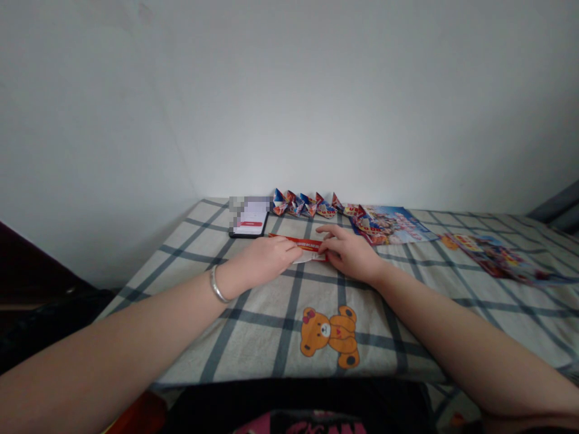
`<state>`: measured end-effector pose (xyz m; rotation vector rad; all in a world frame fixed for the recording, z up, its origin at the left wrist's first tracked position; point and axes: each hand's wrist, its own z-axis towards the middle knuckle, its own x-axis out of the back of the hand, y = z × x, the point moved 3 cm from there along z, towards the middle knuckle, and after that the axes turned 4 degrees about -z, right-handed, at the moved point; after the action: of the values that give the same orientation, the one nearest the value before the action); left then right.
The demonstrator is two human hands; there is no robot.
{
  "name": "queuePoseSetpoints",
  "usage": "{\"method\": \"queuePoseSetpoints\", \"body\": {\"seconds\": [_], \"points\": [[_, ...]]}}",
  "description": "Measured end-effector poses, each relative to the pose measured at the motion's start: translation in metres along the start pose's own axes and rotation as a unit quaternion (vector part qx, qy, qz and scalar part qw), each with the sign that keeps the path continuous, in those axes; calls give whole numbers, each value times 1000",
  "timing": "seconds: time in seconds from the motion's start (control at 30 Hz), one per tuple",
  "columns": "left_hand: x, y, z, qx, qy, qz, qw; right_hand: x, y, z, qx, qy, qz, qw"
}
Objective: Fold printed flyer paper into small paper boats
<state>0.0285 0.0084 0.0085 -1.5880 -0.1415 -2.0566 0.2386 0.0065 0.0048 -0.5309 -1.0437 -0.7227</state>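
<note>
A folded strip of printed paper [309, 245], red on top with a white part below, lies flat on the tablecloth between my hands. My left hand [270, 256] rests over its left end, fingers close together and pressing it down; a silver bangle [217, 286] circles that wrist. At the right end, my right hand [346, 250] touches the paper with bent fingers, while its index finger stretches out apart from the others. Both thumbs are largely hidden. Just behind the strip stands a row of folded paper pieces [312, 206], blue, red and white with pointed tips.
A phone [250, 220] with a lit screen lies behind my left hand. Printed colour sheets [402, 224] lie at the back right, with another glossy sheet [502, 256] farther right. The checked tablecloth [253, 343] bears a printed bear. A white wall [316, 102] rises behind the table.
</note>
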Motion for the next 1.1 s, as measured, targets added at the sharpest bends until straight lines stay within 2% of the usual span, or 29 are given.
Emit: {"method": "queuePoseSetpoints", "body": {"seconds": [0.23, 0.33, 0.5, 0.77, 1.1], "points": [[-2, -1, 0, 47, -17, -39, 998, 0, 2, -1, 7, -31, -6, 999], [-5, -2, 0, 56, -2, -48, 997, 0, 1, -1, 16, -48, -30, 998], [-4, -1, 1, 71, -3, -51, 996, -3, 3, -1, 18, -23, -29, 999], [-2, -3, 2, 49, -47, -75, 995, -4, 8, 0, 13, -20, -22, 999], [-5, -1, 0, 33, -12, -82, 996, -2, 8, 0, 26, -11, -14, 1000]]}}
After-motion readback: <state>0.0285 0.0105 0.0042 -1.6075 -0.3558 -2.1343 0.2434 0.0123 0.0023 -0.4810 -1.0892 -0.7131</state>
